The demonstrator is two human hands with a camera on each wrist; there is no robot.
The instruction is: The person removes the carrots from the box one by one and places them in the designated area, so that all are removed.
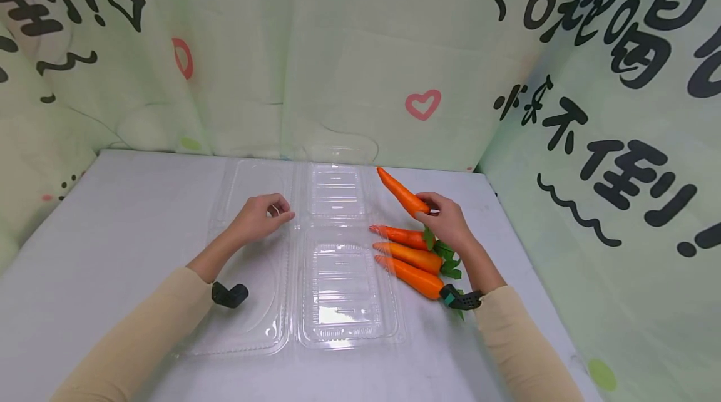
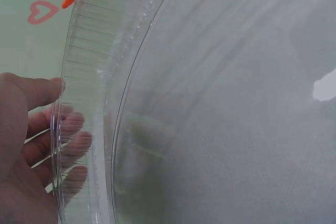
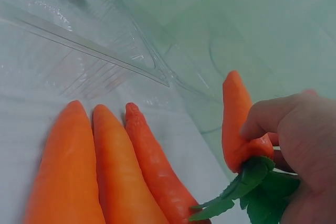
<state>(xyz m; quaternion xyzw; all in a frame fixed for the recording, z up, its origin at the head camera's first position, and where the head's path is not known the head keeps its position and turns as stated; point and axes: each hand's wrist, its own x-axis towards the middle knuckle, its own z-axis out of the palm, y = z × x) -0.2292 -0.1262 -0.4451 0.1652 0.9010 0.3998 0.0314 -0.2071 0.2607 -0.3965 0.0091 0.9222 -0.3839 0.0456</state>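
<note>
A clear plastic clamshell container [image 1: 306, 327] lies opened out, its transparent lid half [image 1: 276, 339] on the left. My left hand [image 1: 258, 217] grips the lid's ribbed edge [image 2: 84, 61], thumb on the near side and fingers showing through the plastic. My right hand [image 1: 446, 220] holds an orange carrot [image 1: 401, 191] near its leafy end, the tip pointing up and left. Green leaves [image 3: 257, 182] hang below that grip. Below it on the table, three more carrots [image 1: 414, 257] lie side by side, their tips at the container's right edge.
The white table [image 1: 135, 233] carries everything. A pale green curtain [image 1: 349, 45] with black writing and pink hearts stands behind and along the sides. A black wrist camera [image 1: 230, 295] is strapped to the left wrist, another [image 1: 462, 297] to the right.
</note>
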